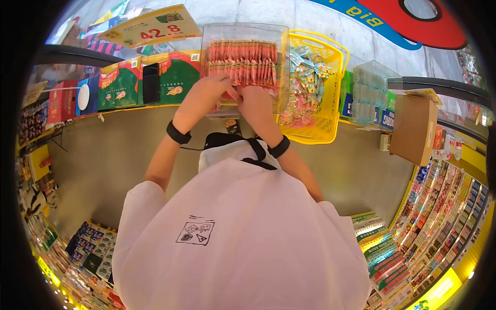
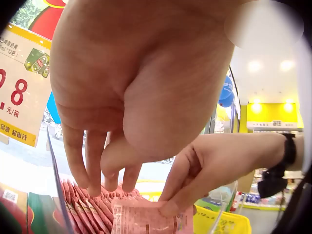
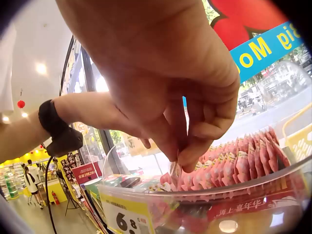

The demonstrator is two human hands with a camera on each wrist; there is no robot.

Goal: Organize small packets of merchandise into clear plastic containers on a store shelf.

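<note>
A clear bin (image 1: pixel 283 62) holds rows of pink packets (image 1: pixel 243 50) standing on edge. At its front edge, my right hand (image 1: pixel 257 106) pinches one pink packet (image 2: pixel 146 217) between thumb and fingers, as the left wrist view shows. My left hand (image 1: pixel 204 98) is just to the left, over the bin's front part; in the left wrist view its fingers (image 2: pixel 90 161) point down above the row, and whether they touch a packet is hidden. In the right wrist view my right hand (image 3: pixel 165 83) has thumb and fingertips together beside the packets.
Right of the bin stands a yellow basket (image 1: pixel 330 121) with blue and pink wrapped items. A black phone (image 1: pixel 151 82) lies on green boxes at the left, below a price sign (image 1: pixel 155 28). Farther right are another clear bin (image 1: pixel 369 93) and a cardboard box (image 1: pixel 413 126).
</note>
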